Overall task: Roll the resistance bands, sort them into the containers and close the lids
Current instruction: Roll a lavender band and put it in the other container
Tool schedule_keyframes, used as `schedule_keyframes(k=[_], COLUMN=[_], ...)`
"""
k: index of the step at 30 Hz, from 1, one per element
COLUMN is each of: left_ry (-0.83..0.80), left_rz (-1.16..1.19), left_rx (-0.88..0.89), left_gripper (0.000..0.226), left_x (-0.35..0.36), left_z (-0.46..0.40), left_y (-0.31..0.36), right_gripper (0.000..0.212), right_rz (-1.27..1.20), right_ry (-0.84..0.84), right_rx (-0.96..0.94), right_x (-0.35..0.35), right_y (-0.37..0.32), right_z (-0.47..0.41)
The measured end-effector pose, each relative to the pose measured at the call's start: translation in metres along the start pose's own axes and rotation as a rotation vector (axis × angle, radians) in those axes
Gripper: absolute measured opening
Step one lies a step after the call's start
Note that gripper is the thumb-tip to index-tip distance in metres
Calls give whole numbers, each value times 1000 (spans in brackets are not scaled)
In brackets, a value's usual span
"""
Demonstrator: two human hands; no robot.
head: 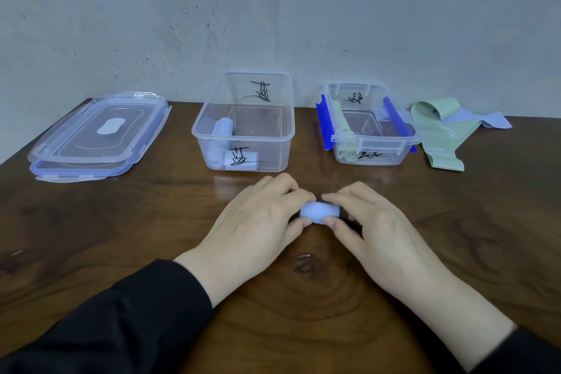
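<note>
Pale-blue band roll (318, 213) sits pinched in a two-handed grip low on the dark wooden bench (91, 237), left hand (258, 222) and right hand (376, 231) both curled over it, thumbs on the near side, fingertips on the far side, so the coil can't spring open; looks fully wound, ready to drop in a container. Bigger clear container (244, 121) stands just behind the roll, lid off, two pale-blue rolls (221, 136) already at its left end, so blues likely go there. Right of that container, near it, is the smaller clear container (370, 127) with blue clip handles folded out and a green roll (343, 130) inside, so greens are sorted there. Further right of it, loose green band (437, 133) lies unrolled, overlapping a loose blue band (485, 120), still to do. Well left of the bigger container, two lids (97, 136) are stacked flat, parked out of the way until filling ends.
</note>
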State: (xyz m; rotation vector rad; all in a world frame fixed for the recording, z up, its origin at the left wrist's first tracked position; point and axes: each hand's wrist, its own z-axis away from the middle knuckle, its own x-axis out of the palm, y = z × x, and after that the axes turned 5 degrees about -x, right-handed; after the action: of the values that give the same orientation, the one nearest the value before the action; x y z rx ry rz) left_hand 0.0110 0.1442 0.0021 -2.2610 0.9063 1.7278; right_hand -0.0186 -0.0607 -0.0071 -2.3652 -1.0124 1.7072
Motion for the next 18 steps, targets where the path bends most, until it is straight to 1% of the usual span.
schedule_keyframes(k=[3, 6, 8, 10, 12, 14, 16, 18], left_ry=[-25, -53, -62, -65, -64, -64, -83, -113], left_rz=[-35, -34, -20, 0, 61, 167, 305, 437], left_rx=[9, 27, 26, 20, -2, -52, -106, -161], left_gripper=[35, 43, 42, 40, 43, 46, 45, 44], left_x=[2, 4, 5, 7, 7, 5, 0, -4], left_z=[-3, -5, -9, -12, -13, -13, -13, -12], left_y=[-1, -3, -5, -7, -7, -7, -7, -9], right_gripper=[25, 33, 36, 32, 26, 19, 13, 14], right_rz=[-6, 12, 0, -4, -32, -127, -316, -480], right_ry=[6, -49, -90, -92, -79, -60, -45, -51], right_rx=[7, 9, 17, 23, 42, 103, 178, 237], right_x=[-2, -4, -4, -5, -5, -7, -10, -13], right_y=[2, 4, 5, 6, 6, 4, 3, -1], right_z=[-4, -8, -11, -13, -15, -15, -15, -14])
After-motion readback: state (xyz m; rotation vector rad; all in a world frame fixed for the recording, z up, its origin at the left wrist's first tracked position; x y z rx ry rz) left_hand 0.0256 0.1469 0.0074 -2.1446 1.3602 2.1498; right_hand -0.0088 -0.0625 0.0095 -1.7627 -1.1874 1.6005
